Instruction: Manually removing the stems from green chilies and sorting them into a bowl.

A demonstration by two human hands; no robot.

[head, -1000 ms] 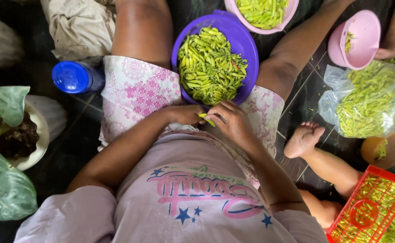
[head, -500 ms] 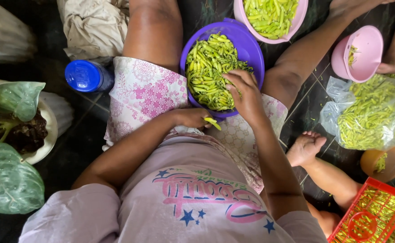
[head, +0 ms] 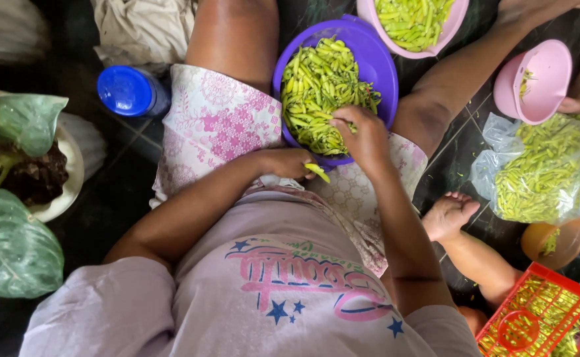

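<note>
A dark tiled floor (head: 138,192) lies under a seated person, seen from above with the legs spread. The right hand (head: 362,135) rests curled on the heap of small green chillies (head: 316,89) in a round purple plastic bowl (head: 382,59) between the thighs; its fingertips sink among the pods, so what they pinch cannot be told. The left hand (head: 290,162), just beside it toward the body, is closed around one green chilli (head: 317,172) whose tip sticks out. Beyond the right hand, a pink bowl of chillies (head: 412,20) is cut off by the top edge. To its right lies a crumpled clear plastic bag of chillies (head: 541,168); a red plastic basket (head: 541,317) is cropped at the corner. Left of the left hand stands a container with a round blue cap (head: 128,89), its label unseen.
</note>
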